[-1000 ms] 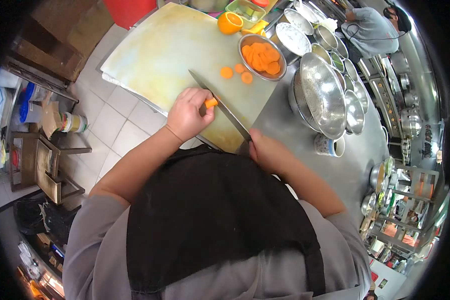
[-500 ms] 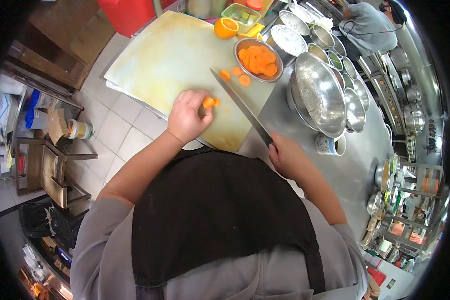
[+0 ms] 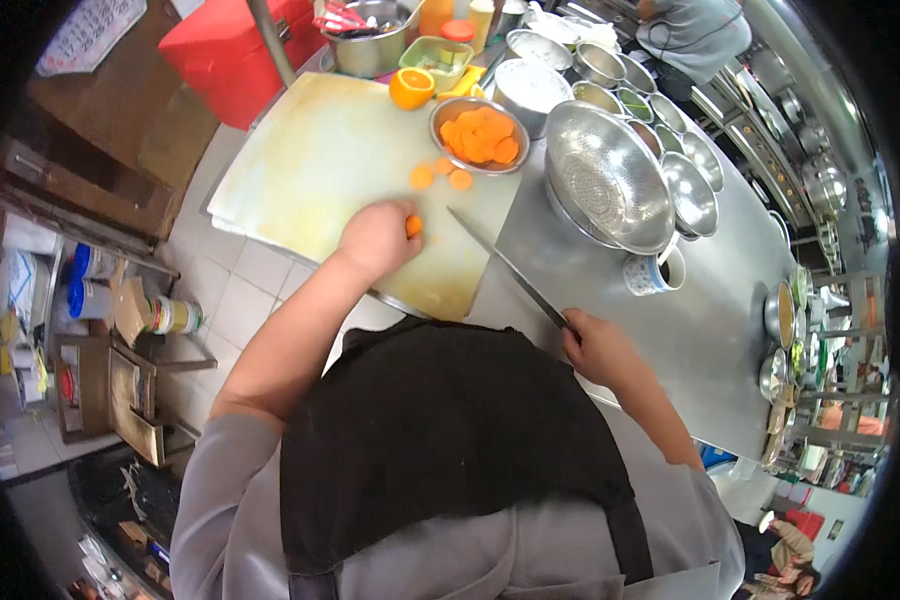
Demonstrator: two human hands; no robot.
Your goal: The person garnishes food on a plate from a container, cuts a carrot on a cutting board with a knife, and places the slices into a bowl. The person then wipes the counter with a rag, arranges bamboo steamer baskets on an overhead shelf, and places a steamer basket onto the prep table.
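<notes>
My left hand [image 3: 378, 240] is closed around a short carrot piece [image 3: 413, 226] on the cutting board [image 3: 290, 150]. In my right hand [image 3: 600, 347] is the handle of a long knife [image 3: 515, 270]. The blade points up and left, its tip over the board to the right of the carrot piece and apart from it. A few carrot slices [image 3: 423, 177] lie loose on the board. Just beyond them, a metal bowl [image 3: 436, 128] holds several carrot slices [image 3: 480, 135]. Half an orange [image 3: 412, 88] sits at the board's far edge.
A perforated metal colander [image 3: 610, 180] and a patterned mug [image 3: 644, 274] stand on the steel counter [image 3: 710, 345] at right. Several metal bowls [image 3: 690, 195] crowd behind. A green-tinted container [image 3: 440, 62] and a pot [image 3: 368, 52] are at the back. Another person [image 3: 695, 38] is at top right.
My right hand has drawn the knife back toward me, so its tip is farther from the loose slices. My left hand has closed further over the carrot piece. The view has tilted up.
</notes>
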